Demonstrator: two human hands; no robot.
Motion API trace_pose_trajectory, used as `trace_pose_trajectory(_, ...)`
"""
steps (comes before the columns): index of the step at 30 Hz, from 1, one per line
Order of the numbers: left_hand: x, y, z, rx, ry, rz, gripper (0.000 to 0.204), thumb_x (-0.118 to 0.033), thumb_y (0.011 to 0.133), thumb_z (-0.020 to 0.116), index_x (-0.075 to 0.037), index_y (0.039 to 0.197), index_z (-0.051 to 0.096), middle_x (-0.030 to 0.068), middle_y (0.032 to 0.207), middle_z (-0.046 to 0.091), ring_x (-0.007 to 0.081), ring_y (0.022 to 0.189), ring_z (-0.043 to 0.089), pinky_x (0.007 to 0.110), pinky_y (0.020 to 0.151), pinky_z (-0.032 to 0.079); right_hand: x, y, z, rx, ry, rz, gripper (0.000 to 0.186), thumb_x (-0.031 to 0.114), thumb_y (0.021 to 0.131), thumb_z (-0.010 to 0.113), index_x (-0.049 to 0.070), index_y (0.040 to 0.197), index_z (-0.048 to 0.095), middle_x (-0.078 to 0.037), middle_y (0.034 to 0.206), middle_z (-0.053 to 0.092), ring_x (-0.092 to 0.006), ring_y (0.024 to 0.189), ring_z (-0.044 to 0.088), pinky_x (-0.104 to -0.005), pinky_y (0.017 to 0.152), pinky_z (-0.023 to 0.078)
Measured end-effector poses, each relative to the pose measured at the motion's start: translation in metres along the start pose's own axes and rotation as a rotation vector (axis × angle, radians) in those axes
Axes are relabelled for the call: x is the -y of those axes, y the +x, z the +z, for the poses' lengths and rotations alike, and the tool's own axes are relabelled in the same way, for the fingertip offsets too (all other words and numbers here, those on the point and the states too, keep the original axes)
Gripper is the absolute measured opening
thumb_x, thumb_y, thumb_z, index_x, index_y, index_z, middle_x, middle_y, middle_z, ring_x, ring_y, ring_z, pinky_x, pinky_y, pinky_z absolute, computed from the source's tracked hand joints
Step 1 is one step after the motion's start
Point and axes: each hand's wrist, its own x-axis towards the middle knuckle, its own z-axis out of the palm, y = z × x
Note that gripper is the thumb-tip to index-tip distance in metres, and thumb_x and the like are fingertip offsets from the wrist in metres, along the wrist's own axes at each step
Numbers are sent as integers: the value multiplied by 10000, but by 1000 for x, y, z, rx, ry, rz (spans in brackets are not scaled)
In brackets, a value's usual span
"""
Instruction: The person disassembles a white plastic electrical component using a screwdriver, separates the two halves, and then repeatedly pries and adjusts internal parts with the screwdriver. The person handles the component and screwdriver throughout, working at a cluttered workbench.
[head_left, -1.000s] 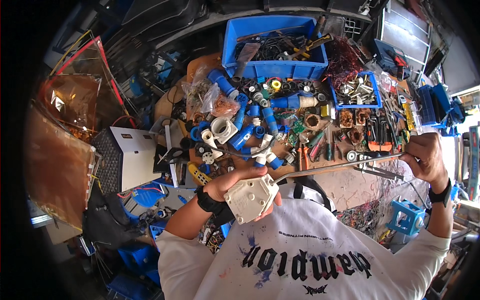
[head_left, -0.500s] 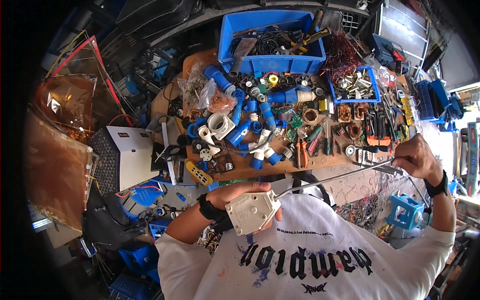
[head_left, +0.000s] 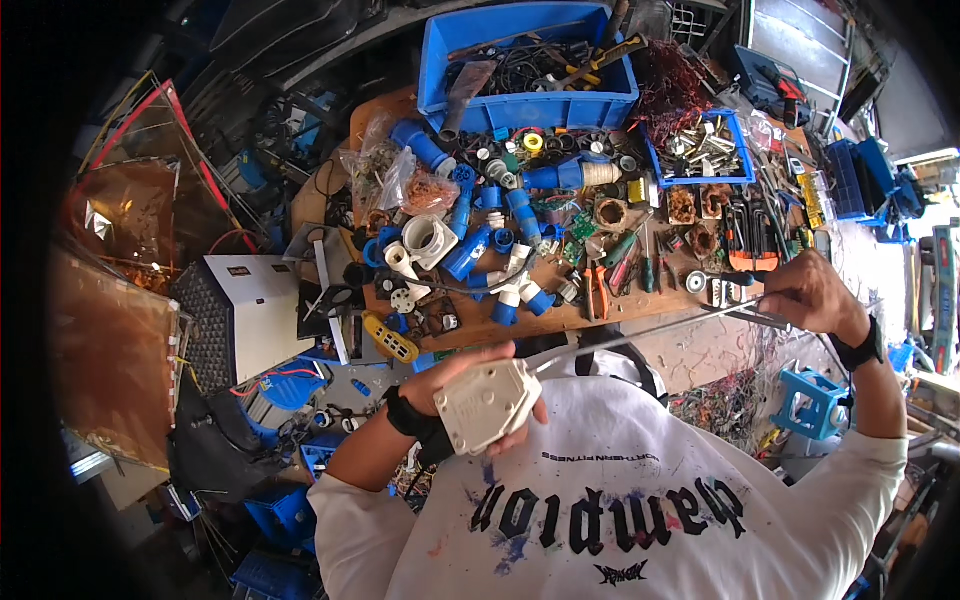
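Note:
Fingers of my left hand are wrapped round a cream plastic housing with several round bosses on its face, low in front of my white T-shirt. A long, thin metal rod runs from the housing's upper right corner up to the right. My right hand is closed on the rod toward its far end, beside the bench's right front part. Pliers with orange handles and screwdrivers lie on the bench beyond the rod.
The cluttered wooden bench holds blue and white plastic fittings, tools, a large blue bin and a small blue tray of metal parts. A white-faced box stands at left, a light-blue frame at lower right.
The view has shifted, so the bench sits higher and further left. Both hands, with housing and rod, have moved slightly left in the picture; the housing is a little lower relative to the bench.

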Motion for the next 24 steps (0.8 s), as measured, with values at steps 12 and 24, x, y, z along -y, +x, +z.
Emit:
trace_pose_trajectory(12, -51, 0, -1, 45, -51, 433, 1117, -876, 674, 299, -60, 1434, 230, 327, 1362, 325, 515, 1025, 548, 452, 489, 585, 17, -26, 14, -241, -21, 198, 199, 168, 785, 664, 33, 658, 592, -121, 508, 475, -291, 460, 480, -365, 458, 358)
trace_pose_trajectory(24, -39, 73, 52, -356, 543, 1531, 971, -786, 759, 375, -46, 1384, 311, 224, 1287, 483, 400, 1032, 581, 532, 721, 561, 5, -68, 29, -407, 134, 225, 214, 177, 832, 665, -1, 730, 603, -115, 512, 462, -224, 427, 390, -342, 444, 330)
